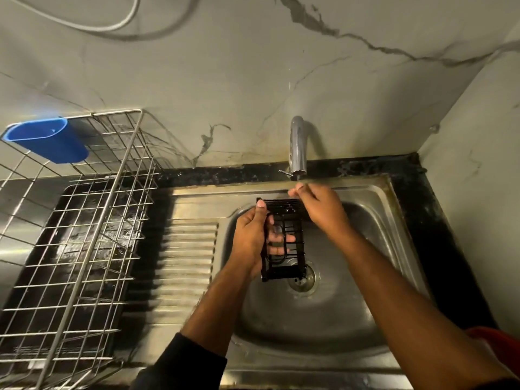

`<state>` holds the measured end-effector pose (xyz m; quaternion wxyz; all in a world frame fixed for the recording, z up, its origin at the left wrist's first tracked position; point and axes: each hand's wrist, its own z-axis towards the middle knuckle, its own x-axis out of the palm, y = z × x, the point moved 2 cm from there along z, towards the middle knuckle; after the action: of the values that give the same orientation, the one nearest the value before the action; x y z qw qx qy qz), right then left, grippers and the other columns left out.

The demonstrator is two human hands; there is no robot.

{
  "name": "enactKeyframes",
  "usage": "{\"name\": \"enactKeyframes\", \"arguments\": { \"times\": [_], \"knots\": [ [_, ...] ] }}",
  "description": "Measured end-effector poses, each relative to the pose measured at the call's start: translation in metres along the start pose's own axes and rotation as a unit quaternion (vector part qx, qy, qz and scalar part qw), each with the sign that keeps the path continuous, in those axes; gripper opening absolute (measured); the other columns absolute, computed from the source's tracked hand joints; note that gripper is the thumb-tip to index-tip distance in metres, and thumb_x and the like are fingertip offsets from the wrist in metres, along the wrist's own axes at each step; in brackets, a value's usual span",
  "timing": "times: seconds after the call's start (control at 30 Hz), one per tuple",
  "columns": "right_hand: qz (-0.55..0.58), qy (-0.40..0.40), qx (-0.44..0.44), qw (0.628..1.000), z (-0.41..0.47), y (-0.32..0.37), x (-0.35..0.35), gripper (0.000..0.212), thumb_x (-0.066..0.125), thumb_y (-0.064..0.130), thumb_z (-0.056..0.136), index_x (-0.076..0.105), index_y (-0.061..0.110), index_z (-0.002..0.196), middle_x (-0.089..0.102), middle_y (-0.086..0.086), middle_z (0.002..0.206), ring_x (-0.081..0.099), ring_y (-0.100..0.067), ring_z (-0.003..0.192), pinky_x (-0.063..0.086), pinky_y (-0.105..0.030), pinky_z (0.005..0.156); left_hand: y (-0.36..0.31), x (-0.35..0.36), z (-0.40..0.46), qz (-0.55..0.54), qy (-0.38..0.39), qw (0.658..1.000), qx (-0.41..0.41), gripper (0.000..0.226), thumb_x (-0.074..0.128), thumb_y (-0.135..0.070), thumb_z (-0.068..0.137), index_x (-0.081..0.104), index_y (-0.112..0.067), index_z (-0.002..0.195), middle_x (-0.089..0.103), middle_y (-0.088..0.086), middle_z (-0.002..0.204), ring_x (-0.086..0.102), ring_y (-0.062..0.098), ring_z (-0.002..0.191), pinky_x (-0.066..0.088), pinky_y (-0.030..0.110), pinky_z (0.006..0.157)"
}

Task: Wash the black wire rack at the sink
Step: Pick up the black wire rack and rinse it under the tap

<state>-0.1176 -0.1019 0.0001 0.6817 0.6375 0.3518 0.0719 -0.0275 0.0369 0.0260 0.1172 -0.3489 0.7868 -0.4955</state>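
While our left hand (250, 237) curls round the black wire rack (282, 239) from its left side, fingers showing through the bars and thumb up at the top corner, the rack hangs upright over the basin of the sink (309, 313), just above the drain (302, 278) and touching nothing but that hand. This grip is closed firmly on the frame. Our right hand (318, 208) sits beyond it, at the rack's top edge and right under the tap (297, 147); its fingertips are drawn together as if pinching or rubbing the top wire, though we cannot tell whether they truly hold it or only touch it. A thin stream appears to fall from the spout onto those fingers.

We judge the washing to be under way, with the lower half of the rack not yet under the water. The risks are plain — wet wire is slippery, and if the left hand loosens while turning the rack, it could drop and clatter onto the drain. Tilting it too far under the stream could also throw spray onto the worktop (439, 235).

Further left stands a steel dish drainer (84, 249) with a blue cup (46, 142) hooked on its far rim.
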Motion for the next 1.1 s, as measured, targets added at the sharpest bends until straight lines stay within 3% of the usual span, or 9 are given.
{"name": "enactKeyframes", "arguments": {
  "times": [0.13, 0.23, 0.33, 0.4, 0.43, 0.57, 0.87, 1.0, 1.1],
  "knots": [
    [0.272, 0.010, 0.111, 0.956, 0.006, 0.017, 0.006, 0.032, 0.044, 0.020, 0.105, 0.070, 0.015, 0.088, 0.073, 0.000, 0.085, 0.063, -0.011, 0.076, 0.050, -0.025, 0.075, 0.012, 0.000, 0.002, -0.036, -0.003, 0.999, -0.032, 0.048, 0.041, -0.052, 0.104, 0.059, -0.009, 0.094, 0.062, 0.011, 0.072, 0.073, 0.033, 0.067, 0.058, 0.037, 0.053],
    [0.372, 0.017, 0.178, 0.911, 0.002, 0.029, 0.000, 0.031, 0.042, 0.019, 0.106, 0.066, 0.012, 0.088, 0.069, -0.003, 0.081, 0.062, -0.012, 0.075, 0.049, -0.024, 0.071, 0.016, 0.007, 0.005, -0.043, 0.015, 0.998, -0.044, 0.049, 0.042, -0.054, 0.103, 0.060, -0.008, 0.103, 0.067, 0.013, 0.086, 0.074, 0.032, 0.071, 0.060, 0.043, 0.060],
    [0.229, 0.126, 0.147, 0.954, -0.025, 0.044, -0.016, 0.024, 0.046, 0.013, 0.105, 0.068, 0.004, 0.103, 0.072, -0.006, 0.087, 0.068, -0.013, 0.079, 0.055, -0.022, 0.070, 0.018, 0.018, 0.004, -0.055, 0.035, 0.996, -0.060, 0.039, 0.043, -0.043, 0.107, 0.060, -0.008, 0.107, 0.071, 0.017, 0.094, 0.073, 0.030, 0.072, 0.060, 0.040, 0.058],
    [0.097, 0.186, 0.123, 0.970, -0.045, 0.043, -0.028, 0.022, 0.050, 0.012, 0.103, 0.070, 0.003, 0.104, 0.075, -0.008, 0.088, 0.071, -0.012, 0.078, 0.057, -0.021, 0.069, 0.019, 0.026, 0.003, -0.072, 0.045, 0.994, -0.064, 0.028, 0.044, -0.033, 0.109, 0.061, -0.010, 0.106, 0.071, 0.012, 0.086, 0.070, 0.024, 0.065, 0.055, 0.033, 0.050],
    [0.067, 0.166, 0.116, 0.977, -0.054, 0.039, -0.036, 0.021, 0.052, 0.012, 0.103, 0.071, 0.006, 0.101, 0.075, -0.008, 0.088, 0.071, -0.013, 0.078, 0.058, -0.021, 0.069, 0.021, 0.031, -0.001, -0.075, 0.051, 0.994, -0.067, 0.027, 0.044, -0.031, 0.109, 0.061, -0.011, 0.103, 0.070, 0.011, 0.082, 0.069, 0.023, 0.062, 0.054, 0.031, 0.048],
    [-0.012, -0.061, 0.099, 0.993, -0.095, 0.012, -0.080, 0.018, 0.055, 0.016, 0.101, 0.072, 0.016, 0.096, 0.075, -0.002, 0.087, 0.073, -0.015, 0.081, 0.059, -0.029, 0.079, 0.036, 0.063, -0.019, -0.060, 0.097, 0.990, -0.083, 0.028, 0.043, -0.030, 0.109, 0.057, -0.007, 0.103, 0.070, 0.018, 0.091, 0.070, 0.025, 0.060, 0.051, 0.028, 0.042],
    [-0.076, -0.192, 0.163, 0.965, -0.209, -0.048, -0.145, 0.013, 0.062, 0.022, 0.096, 0.073, 0.017, 0.095, 0.075, 0.004, 0.083, 0.072, -0.008, 0.076, 0.060, -0.035, 0.082, 0.075, 0.136, -0.050, 0.056, 0.139, 0.987, -0.064, 0.031, 0.040, -0.031, 0.110, 0.059, -0.009, 0.098, 0.074, 0.014, 0.092, 0.073, 0.027, 0.062, 0.052, 0.029, 0.044],
    [-0.095, -0.223, 0.189, 0.951, -0.248, -0.063, -0.160, 0.013, 0.062, 0.016, 0.095, 0.075, 0.020, 0.095, 0.073, 0.010, 0.083, 0.068, 0.000, 0.073, 0.058, -0.027, 0.077, 0.091, 0.157, -0.066, 0.108, 0.165, 0.980, -0.040, 0.028, 0.039, -0.028, 0.111, 0.055, -0.011, 0.095, 0.071, 0.011, 0.085, 0.070, 0.020, 0.052, 0.049, 0.029, 0.048],
    [-0.125, -0.233, 0.207, 0.942, -0.269, -0.066, -0.170, 0.018, 0.060, 0.012, 0.095, 0.074, 0.020, 0.102, 0.069, 0.014, 0.089, 0.059, 0.008, 0.073, 0.044, -0.002, 0.068, 0.100, 0.161, -0.067, 0.133, 0.156, 0.979, -0.019, 0.026, 0.040, -0.027, 0.110, 0.055, -0.010, 0.098, 0.069, 0.015, 0.094, 0.070, 0.019, 0.051, 0.050, 0.032, 0.053]
  ]
}}
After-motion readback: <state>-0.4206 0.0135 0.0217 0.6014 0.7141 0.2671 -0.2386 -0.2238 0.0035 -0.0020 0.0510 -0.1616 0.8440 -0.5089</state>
